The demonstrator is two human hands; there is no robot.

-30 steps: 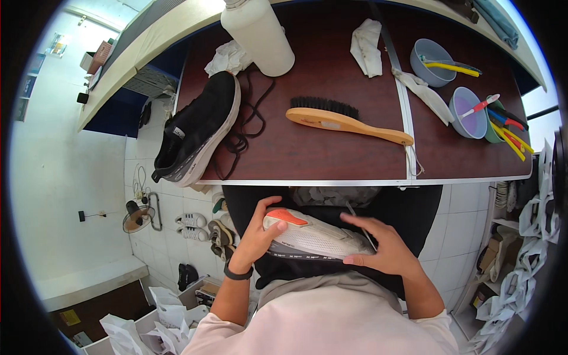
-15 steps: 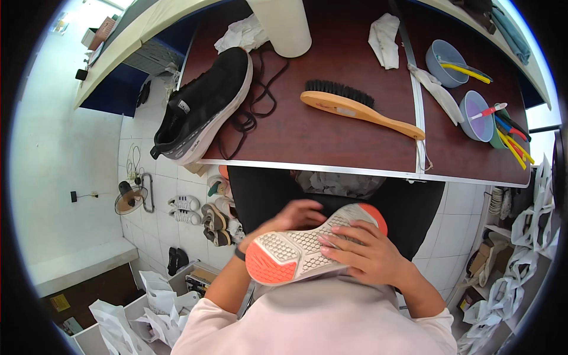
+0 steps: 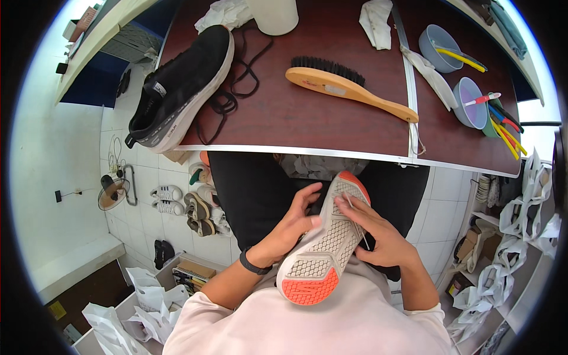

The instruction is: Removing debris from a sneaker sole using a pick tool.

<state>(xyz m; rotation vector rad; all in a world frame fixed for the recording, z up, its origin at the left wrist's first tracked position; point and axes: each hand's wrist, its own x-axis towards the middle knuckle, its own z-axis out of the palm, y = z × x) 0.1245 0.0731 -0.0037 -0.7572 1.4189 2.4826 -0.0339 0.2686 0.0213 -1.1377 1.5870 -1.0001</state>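
Observation:
A shoe (image 3: 328,248) rests sole up against my shirt and lap, its heel toward me and its toe pointing away. Its patterned sole is off-white with orange heel and toe patches; the upper is mostly hidden underneath. My left hand (image 3: 291,228) is open beside the shoe's left edge, fingers spread and thumb close to the sole. On the other side, my right hand (image 3: 381,234) grips the shoe, fingers over the sole's right edge and thumb apart lower down. A thin pale strand (image 3: 365,236) shows beside that hand.
On the dark red table (image 3: 260,127) lie a black shoe (image 3: 183,89) with loose laces and a wooden brush (image 3: 349,89). White cloths (image 3: 376,23), a white cylinder (image 3: 273,16) and bowls (image 3: 471,103) with brushes stand farther back. Several shoes (image 3: 198,207) sit on the floor at left.
The shoe has turned from lying crosswise to pointing away from me. My left hand has come out from behind it, fingers spread. My right hand has shifted to its right edge.

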